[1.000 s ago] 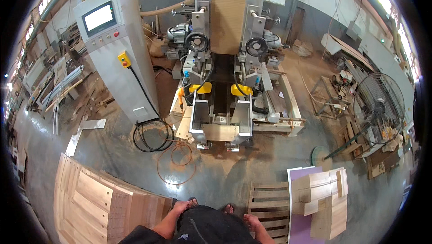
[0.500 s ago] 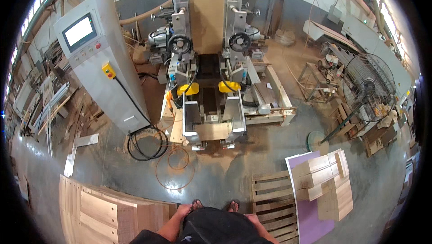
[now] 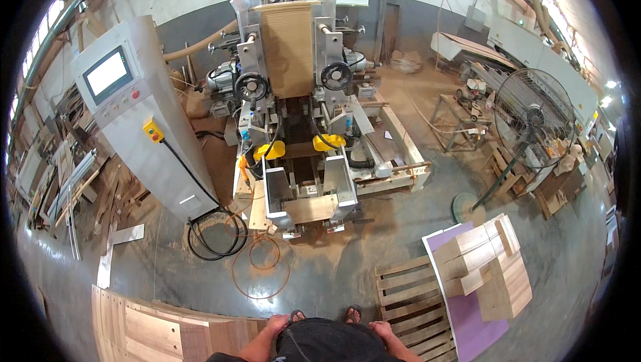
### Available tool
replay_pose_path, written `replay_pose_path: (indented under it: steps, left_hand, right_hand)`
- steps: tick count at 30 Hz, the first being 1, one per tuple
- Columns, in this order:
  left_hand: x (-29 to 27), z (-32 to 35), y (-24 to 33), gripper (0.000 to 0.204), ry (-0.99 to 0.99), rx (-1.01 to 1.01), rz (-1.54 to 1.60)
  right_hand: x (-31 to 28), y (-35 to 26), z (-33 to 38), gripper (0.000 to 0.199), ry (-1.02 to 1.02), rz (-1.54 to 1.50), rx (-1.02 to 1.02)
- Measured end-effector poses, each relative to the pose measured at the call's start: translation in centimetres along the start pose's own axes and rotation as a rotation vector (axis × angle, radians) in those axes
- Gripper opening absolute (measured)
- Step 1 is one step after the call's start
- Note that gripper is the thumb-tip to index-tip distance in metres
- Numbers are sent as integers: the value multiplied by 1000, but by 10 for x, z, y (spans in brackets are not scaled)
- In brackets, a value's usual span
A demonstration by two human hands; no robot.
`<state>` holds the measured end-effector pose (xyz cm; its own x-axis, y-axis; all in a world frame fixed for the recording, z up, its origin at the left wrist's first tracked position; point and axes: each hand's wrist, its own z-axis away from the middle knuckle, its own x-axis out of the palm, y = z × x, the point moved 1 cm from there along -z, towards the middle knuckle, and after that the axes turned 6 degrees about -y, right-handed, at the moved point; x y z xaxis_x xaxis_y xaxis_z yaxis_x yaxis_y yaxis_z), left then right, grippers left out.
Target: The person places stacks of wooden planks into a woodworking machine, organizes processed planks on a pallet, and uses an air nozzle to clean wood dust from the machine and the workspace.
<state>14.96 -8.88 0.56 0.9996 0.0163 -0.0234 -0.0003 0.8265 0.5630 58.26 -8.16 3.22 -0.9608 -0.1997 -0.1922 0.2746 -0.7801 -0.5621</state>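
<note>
My left hand [image 3: 276, 324] hangs beside my dark clothing, next to the near end of a stack of pale wooden boards [image 3: 150, 332]. On the other side, my right hand [image 3: 382, 330] is by my hip, close to a slatted wooden pallet [image 3: 414, 298]. I see nothing in either hand; both are small from above and their fingertips are hidden. Ahead stands a machine with two black handwheels [image 3: 252, 86] and yellow guards [image 3: 329, 142]. A tall stack of wooden boards [image 3: 287, 48] is upright between its metal side plates.
A grey control cabinet [image 3: 153, 122] with a lit screen stands left of the machine. Black cable [image 3: 217, 252] and an orange hose [image 3: 260, 295] coil on the floor. At right are wooden blocks [image 3: 497, 288] on a purple-and-white sheet [image 3: 477, 338], and a large fan [image 3: 534, 115].
The view has tilted up and turned slightly right, so the machine sits lower and farther left. My hands remain at my sides.
</note>
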Motion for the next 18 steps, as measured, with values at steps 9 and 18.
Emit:
replay_pose_path:
  steps: [9,18]
  left_hand:
    - [-2,-22,-24,34,-28,139,-326]
    - [16,6,5,32,-1,-41,-34]
  right_hand:
    - [-9,1,3,33,-24,36,-17]
    - [-9,25,-13,27,45,-58,16]
